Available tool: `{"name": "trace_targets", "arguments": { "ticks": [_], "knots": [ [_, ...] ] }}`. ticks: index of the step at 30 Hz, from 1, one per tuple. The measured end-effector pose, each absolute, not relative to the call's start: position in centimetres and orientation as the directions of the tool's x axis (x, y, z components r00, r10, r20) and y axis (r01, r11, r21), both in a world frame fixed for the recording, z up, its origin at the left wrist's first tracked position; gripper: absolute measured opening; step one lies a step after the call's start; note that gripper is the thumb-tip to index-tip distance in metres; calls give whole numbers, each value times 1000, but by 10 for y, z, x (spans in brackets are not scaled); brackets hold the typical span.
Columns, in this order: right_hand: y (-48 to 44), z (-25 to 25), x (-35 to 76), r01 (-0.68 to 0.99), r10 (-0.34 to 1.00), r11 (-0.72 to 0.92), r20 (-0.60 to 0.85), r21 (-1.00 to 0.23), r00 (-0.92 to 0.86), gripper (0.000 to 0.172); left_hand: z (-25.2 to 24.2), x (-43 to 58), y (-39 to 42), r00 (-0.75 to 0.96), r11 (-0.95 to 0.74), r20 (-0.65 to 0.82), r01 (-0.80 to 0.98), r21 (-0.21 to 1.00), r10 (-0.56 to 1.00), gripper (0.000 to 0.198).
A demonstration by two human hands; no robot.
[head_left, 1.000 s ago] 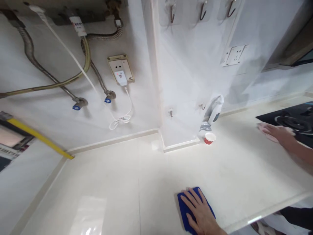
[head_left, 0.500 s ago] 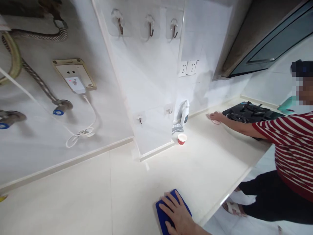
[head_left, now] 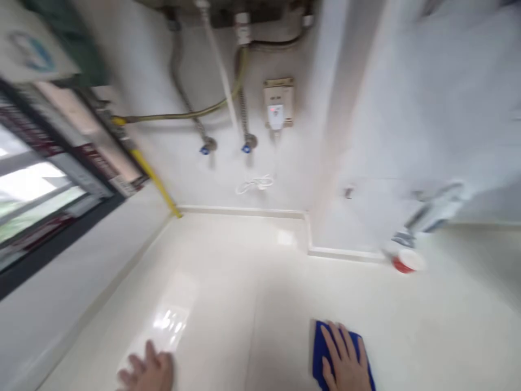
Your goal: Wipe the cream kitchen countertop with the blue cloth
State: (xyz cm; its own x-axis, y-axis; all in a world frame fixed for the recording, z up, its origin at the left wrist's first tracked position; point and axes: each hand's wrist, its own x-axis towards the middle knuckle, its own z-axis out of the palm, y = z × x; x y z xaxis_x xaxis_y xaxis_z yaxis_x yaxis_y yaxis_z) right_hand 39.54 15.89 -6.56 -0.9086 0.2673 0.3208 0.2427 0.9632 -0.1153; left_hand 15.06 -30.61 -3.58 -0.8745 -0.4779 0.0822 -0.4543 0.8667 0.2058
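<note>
My right hand (head_left: pixel 347 365) lies flat, fingers spread, on a blue cloth (head_left: pixel 321 347) pressed onto the cream countertop (head_left: pixel 252 282) at the bottom right. At the bottom left edge my left hand (head_left: pixel 150 372) rests on the bare countertop with its fingers apart and nothing in it. The picture is blurred by head motion.
A small red and white cup (head_left: pixel 407 263) and a spray bottle (head_left: pixel 435 209) stand by the wall corner on the right. Hoses with blue valves (head_left: pixel 205 147), a wall socket (head_left: pixel 278 103) with a white cord, a yellow pipe (head_left: pixel 152 176) and a window (head_left: pixel 44 184) fill the back and left.
The view has swung left: the other person and the stove are out of sight and the window has appeared. My left hand has come into view. My right hand stays on the cloth.
</note>
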Motion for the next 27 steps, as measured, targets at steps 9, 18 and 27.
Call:
{"name": "trace_targets", "arguments": {
  "ticks": [9, 18, 27],
  "knots": [
    [135, -56, 304, 137, 196, 976, 398, -172, -896, 69, -22, 224, -335, -878, 865, -71, -479, 147, -474, 62],
    [70, -36, 123, 126, 152, 988, 375, -94, -914, 65, -60, 244, -334, -820, 816, 226, -411, 407, -526, 57],
    [-118, -20, -49, 61, 83, 988, 154, -144, -985, 63, -64, 257, -335, -895, 954, 383, -129, 270, -230, 49]
  ]
}}
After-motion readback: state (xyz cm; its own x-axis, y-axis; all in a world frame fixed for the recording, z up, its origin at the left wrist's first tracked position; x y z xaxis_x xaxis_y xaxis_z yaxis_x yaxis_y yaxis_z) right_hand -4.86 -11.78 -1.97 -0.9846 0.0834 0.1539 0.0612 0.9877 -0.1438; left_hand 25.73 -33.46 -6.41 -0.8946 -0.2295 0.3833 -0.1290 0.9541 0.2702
